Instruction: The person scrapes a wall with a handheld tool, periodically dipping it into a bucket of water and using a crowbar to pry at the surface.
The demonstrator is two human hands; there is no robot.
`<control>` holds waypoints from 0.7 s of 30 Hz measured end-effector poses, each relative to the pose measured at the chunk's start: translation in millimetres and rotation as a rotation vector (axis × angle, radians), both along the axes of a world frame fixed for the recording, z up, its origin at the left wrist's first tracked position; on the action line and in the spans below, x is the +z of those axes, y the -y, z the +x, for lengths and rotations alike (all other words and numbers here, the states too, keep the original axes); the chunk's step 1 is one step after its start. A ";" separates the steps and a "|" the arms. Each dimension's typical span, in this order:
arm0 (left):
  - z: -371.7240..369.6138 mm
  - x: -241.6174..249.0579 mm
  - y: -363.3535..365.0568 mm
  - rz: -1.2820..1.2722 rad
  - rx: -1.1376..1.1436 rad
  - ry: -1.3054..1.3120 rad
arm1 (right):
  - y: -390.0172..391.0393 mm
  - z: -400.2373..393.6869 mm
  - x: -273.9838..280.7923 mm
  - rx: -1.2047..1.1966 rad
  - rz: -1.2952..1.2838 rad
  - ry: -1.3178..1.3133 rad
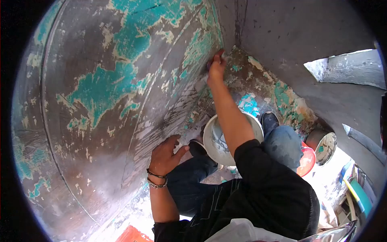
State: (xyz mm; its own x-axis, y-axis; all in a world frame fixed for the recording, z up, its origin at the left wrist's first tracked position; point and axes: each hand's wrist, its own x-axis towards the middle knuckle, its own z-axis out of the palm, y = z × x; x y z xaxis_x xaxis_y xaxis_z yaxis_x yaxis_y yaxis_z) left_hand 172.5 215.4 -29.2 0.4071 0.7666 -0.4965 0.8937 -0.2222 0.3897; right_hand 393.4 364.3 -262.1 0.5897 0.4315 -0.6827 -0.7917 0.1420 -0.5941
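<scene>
My right hand is stretched far forward, low against the wall near the corner. Its fingers are curled round something dark that I cannot make out. Fresh dark streaks mark the wall beside it. My left hand, with a dark band and a metal bracelet at the wrist, is by the wall, fingers apart and nothing in it. Under my right forearm stands a whitish bucket between my legs. Turquoise paint remains in patches on the wall.
Paint flakes and rubble lie along the foot of the far wall. To the right are a red container and a round metal-looking pail. My shoe is beside the bucket. Something orange-red shows at the bottom.
</scene>
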 end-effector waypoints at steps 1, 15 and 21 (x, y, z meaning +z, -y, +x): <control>-1.0 -1.4 -0.6 -0.012 -0.014 -0.063 | 1.5 -0.5 -0.4 -0.001 0.006 0.007; 32.5 22.2 11.2 0.079 -0.118 -0.027 | 26.9 -47.5 46.6 0.004 0.180 0.370; 30.1 36.0 32.3 0.117 -0.203 -0.017 | 41.0 -35.9 181.8 0.106 0.158 1.133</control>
State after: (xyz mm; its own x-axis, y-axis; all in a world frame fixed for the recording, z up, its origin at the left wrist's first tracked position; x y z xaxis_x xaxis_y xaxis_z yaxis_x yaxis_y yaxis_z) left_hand 202.5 183.1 6.8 0.5511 0.7225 -0.4175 0.8323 -0.4406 0.3363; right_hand 357.5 323.3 -80.3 0.7863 0.5492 0.2831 0.1738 0.2431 -0.9543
